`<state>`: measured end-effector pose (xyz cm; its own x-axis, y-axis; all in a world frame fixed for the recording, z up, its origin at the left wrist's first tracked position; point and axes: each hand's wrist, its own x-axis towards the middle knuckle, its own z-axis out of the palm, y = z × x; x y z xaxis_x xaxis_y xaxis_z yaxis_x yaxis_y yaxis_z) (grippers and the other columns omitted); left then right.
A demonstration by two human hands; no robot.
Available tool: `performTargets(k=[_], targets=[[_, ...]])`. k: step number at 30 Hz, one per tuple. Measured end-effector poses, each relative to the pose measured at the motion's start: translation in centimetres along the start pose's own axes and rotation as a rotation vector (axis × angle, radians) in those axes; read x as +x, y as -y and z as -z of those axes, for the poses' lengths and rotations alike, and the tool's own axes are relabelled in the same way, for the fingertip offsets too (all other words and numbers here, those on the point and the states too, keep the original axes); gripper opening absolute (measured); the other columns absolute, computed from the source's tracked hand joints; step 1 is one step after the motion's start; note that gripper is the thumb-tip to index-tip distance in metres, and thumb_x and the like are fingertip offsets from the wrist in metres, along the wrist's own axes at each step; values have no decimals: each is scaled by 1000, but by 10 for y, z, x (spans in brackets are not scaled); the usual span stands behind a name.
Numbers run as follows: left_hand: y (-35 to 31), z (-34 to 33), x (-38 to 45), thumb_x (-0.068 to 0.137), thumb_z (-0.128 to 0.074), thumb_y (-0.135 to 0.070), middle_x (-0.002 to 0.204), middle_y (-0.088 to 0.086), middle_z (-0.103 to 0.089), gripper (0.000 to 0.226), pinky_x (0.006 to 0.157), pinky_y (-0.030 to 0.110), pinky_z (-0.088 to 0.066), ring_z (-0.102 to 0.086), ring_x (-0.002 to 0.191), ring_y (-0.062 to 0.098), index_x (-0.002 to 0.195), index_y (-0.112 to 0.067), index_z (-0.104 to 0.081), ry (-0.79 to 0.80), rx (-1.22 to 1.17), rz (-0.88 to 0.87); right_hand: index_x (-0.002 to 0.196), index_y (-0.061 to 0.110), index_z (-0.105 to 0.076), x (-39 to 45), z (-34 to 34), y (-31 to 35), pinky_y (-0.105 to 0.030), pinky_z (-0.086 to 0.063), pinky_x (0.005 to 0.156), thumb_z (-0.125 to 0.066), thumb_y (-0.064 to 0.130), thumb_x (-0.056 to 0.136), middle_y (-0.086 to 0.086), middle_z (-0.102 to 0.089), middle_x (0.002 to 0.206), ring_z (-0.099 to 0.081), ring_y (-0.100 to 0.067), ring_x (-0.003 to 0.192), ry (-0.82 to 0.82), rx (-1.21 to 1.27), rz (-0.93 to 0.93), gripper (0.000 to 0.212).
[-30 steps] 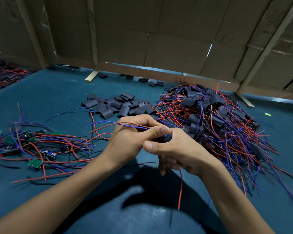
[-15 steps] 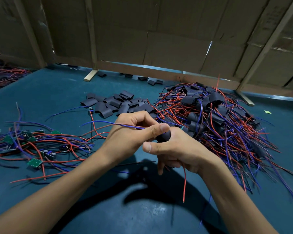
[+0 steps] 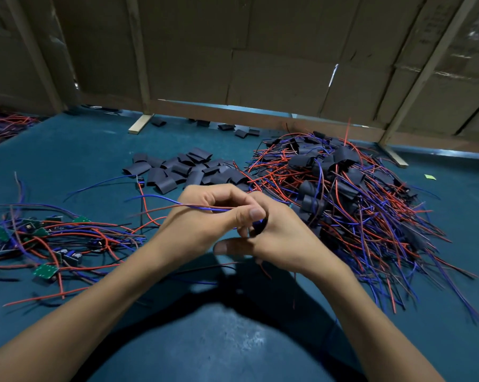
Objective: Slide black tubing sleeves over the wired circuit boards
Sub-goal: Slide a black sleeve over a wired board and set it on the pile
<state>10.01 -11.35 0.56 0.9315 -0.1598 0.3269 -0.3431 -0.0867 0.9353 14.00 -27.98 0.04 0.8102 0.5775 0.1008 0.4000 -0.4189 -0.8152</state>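
Note:
My left hand [image 3: 205,219] pinches a red and a blue wire [image 3: 161,201] that trail off to the left. My right hand [image 3: 282,238] curls around a black tubing sleeve [image 3: 260,226], mostly hidden between my fingers; the board inside cannot be seen. Both hands meet above the middle of the blue table [image 3: 67,150]. Loose black sleeves [image 3: 177,172] lie in a heap behind my hands. Bare green circuit boards with wires [image 3: 44,271] lie at the left. A big pile of sleeved, wired boards [image 3: 356,194] sits to the right.
Cardboard panels on wooden frames [image 3: 260,64] close off the back of the table. A few stray sleeves [image 3: 242,133] lie near that wall. More wires [image 3: 1,125] lie at the far left edge. A small green scrap [image 3: 430,177] lies at the right.
My right thumb has dropped lower and the hands have pressed closer together. The sleeve has sunk deeper between my fingers, and the red wire below my right hand now shows less.

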Motion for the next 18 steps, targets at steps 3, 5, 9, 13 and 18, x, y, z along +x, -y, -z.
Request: performTargets(k=[3, 5, 9, 13, 18], targets=[[-6, 9, -2, 83, -76, -23, 77, -4, -74, 6, 70, 15, -51, -67, 72, 3, 88, -20, -76, 53, 74, -59, 92, 38, -60, 2, 1, -2, -43, -58, 49, -92, 44, 56, 12, -65, 75, -60, -17, 61, 10, 237, 36, 48], [-10, 12, -3, 84, -76, -21, 84, -3, -75, 6, 73, 15, -52, -69, 77, 4, 90, -20, -77, 50, 126, -93, 97, 36, -62, 0, 0, 1, -40, -56, 53, -92, 44, 57, 12, -65, 79, -61, -16, 64, 14, 285, 66, 51], [-12, 13, -2, 84, -74, -22, 82, -1, -73, 12, 74, 18, -52, -68, 75, 8, 94, -15, -77, -1, 170, -92, 118, 38, -57, -3, 0, 0, -37, -55, 76, -90, 51, 62, 14, -70, 98, -68, -15, 86, -143, 45, 171, 66], [-11, 13, 0, 83, -74, -21, 89, 9, -75, 16, 76, 18, -52, -69, 78, 10, 95, -11, -77, 9, 130, -52, 131, 41, -45, -4, -2, -1, -37, -53, 70, -84, 59, 67, 11, -70, 93, -64, -13, 73, -160, -150, 194, 78], [-10, 10, 0, 83, -73, -20, 81, 9, -74, 15, 70, 12, -49, -67, 74, 6, 94, -10, -77, 24, 40, -33, 136, 45, -39, -4, 0, -2, -40, -55, 76, -74, 72, 63, 12, -70, 95, -64, -7, 78, -105, -256, 120, 85]])
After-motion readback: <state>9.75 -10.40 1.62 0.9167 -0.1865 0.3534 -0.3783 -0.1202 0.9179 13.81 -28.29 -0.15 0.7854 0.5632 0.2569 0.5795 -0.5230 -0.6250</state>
